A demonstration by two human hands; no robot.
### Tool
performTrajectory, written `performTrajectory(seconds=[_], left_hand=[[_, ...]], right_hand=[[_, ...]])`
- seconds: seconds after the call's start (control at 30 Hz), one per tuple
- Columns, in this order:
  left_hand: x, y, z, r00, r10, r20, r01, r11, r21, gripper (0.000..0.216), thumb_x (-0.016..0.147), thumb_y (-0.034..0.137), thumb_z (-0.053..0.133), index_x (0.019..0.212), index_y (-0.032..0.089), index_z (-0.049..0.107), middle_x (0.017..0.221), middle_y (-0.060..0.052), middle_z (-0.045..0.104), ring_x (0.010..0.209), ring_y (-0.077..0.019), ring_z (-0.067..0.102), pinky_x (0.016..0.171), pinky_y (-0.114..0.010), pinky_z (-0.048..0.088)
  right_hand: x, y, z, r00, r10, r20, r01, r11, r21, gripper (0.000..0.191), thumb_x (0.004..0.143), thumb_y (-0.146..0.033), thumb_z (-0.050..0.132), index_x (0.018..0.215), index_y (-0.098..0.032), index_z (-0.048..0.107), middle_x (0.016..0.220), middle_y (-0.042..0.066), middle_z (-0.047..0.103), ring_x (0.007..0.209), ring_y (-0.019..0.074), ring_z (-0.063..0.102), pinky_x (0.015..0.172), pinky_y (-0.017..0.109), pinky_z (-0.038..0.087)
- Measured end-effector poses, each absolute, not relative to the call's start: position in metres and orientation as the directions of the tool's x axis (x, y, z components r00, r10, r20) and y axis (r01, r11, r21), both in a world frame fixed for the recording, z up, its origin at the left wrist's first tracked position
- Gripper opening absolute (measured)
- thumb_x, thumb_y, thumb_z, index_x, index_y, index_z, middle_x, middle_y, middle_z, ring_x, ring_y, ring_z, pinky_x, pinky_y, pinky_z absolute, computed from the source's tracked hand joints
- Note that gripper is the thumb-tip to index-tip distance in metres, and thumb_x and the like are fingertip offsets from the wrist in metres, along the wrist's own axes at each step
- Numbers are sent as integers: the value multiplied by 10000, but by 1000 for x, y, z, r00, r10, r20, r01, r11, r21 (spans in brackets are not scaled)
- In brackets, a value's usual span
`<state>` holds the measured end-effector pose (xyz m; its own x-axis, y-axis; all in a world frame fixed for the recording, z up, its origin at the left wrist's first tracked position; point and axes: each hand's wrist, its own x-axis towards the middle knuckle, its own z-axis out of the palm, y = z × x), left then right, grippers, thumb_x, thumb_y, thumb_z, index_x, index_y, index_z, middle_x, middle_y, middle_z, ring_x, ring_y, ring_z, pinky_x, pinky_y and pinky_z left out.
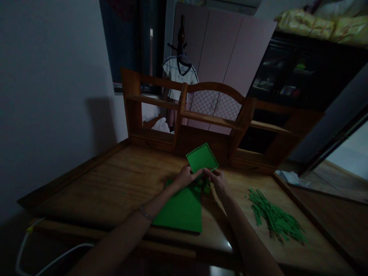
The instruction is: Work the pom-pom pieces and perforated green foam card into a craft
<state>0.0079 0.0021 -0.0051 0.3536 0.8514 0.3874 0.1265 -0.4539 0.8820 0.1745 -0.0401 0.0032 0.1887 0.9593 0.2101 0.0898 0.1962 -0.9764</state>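
A small green sheet (201, 158) with a row of holes along two edges is held up, tilted, above the wooden desk. My left hand (185, 177) is closed on its lower left edge. At its lower right corner, my right hand (217, 179) pinches the edge with thumb and fingers. Just under the hands are small green pieces (206, 188), partly hidden and too dark to make out. A larger green sheet or stack (181, 212) lies flat on the desk below my left hand.
A loose pile of green strips (276, 218) lies on the desk (115, 184) to the right. The wooden shelf unit (211, 115) stands along the desk's back edge. A wall (57, 96) borders the left side. A white cable (21, 249) hangs at front left.
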Motion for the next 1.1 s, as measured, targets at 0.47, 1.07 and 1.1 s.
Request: performTrajectory(seconds=[0.47,1.07,1.1], left_hand=[[29,-19,5,475,811,340,-241,-252,937,541,718,445,696,1150,124,636,1135,-116,656,1049,-254,613,917,-358,487],[31,-20,3,383,828,410,-272,-324,906,464,705,427,709,1062,133,668,1074,-98,681,988,-231,634,878,-312,495],[30,-21,4,378,825,420,-281,-330,901,469,709,431,706,1070,135,661,1082,-95,677,998,-224,627,883,-302,488]], right_hand=[[164,-44,0,218,950,225,91,210,-973,340,685,-514,707,679,-186,618,586,2,522,534,135,446,511,274,324],[161,-38,-6,207,955,212,-8,218,-976,324,699,-492,698,802,-189,645,748,36,620,630,165,547,558,272,388],[161,-40,-2,197,957,214,-6,220,-976,322,703,-484,700,818,-188,646,771,42,631,650,171,559,572,273,399]])
